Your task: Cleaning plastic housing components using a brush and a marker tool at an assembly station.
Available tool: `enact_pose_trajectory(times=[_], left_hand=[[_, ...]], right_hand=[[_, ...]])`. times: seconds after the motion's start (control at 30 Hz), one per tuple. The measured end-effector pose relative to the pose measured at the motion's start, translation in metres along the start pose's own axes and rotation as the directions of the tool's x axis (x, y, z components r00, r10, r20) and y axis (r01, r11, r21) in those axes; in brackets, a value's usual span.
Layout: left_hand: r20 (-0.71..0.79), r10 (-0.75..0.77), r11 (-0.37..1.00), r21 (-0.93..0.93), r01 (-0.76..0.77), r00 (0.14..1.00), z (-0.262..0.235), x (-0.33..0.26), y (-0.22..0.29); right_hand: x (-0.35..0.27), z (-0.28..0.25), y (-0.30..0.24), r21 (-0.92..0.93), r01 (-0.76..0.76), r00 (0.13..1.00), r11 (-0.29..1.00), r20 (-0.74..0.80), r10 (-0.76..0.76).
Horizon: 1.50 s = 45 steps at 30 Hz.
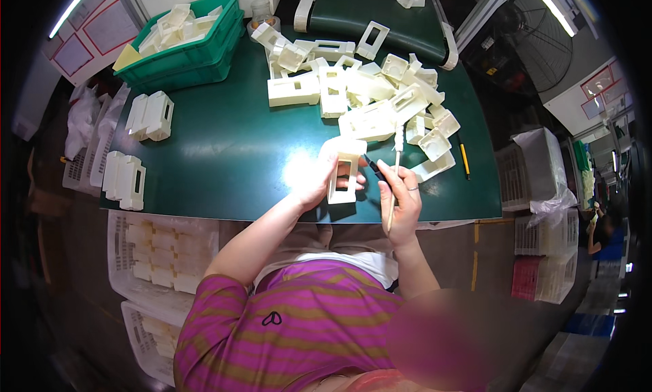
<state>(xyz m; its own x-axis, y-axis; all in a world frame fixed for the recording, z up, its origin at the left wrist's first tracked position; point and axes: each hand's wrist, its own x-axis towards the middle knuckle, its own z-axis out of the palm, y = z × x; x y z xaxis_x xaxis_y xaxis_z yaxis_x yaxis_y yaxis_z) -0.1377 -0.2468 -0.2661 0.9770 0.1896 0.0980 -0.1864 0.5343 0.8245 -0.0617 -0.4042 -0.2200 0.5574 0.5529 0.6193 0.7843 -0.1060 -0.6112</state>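
Observation:
My left hand (314, 181) holds a white plastic frame part (344, 171) with a rectangular window, upright above the near edge of the dark green table (231, 147). My right hand (404, 195) grips a thin pale stick-like tool (394, 188); its upper end reaches the right side of the part. A dark tool tip (375, 168) shows between the two hands. A large heap of similar white parts (367, 93) lies just beyond my hands.
Finished white parts stand in rows at the table's left (151, 115) and near left (124, 179). A green crate (190, 46) with parts sits at the far left. A yellow-handled tool (464, 158) lies to the right. White baskets (159, 256) stand below the table, more baskets at right (536, 175).

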Motion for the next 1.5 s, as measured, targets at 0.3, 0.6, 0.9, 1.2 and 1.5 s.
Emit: enact_pose_trajectory(times=[0.3, 0.6, 0.9, 1.2, 1.5], left_hand=[[-0.031, -0.042, 0.999, -0.009, 0.042, 0.999, -0.002, 0.000, -0.007], [-0.050, -0.031, 0.998, 0.045, 0.033, 0.998, -0.002, 0.000, -0.007], [-0.044, -0.077, 0.988, 0.129, 0.082, 0.996, -0.004, -0.001, -0.005], [-0.152, 0.324, 0.876, 0.422, -0.235, 0.934, -0.006, -0.002, -0.015], [-0.118, 0.411, 0.731, 0.635, -0.249, 0.904, 0.003, -0.004, -0.004]], right_hand=[[-0.004, 0.008, 0.002, -0.182, 0.018, 0.998, 0.983, -0.048, -0.027], [-0.003, 0.000, 0.003, -0.244, -0.042, 0.997, 0.969, -0.074, 0.025], [-0.005, -0.010, 0.015, -0.102, 0.086, 0.990, 0.991, -0.102, -0.097], [-0.013, 0.008, -0.006, 0.684, -0.217, 0.965, 0.697, 0.041, 0.261], [-0.023, 0.006, -0.009, 0.682, -0.129, 0.982, 0.720, -0.013, 0.188]])
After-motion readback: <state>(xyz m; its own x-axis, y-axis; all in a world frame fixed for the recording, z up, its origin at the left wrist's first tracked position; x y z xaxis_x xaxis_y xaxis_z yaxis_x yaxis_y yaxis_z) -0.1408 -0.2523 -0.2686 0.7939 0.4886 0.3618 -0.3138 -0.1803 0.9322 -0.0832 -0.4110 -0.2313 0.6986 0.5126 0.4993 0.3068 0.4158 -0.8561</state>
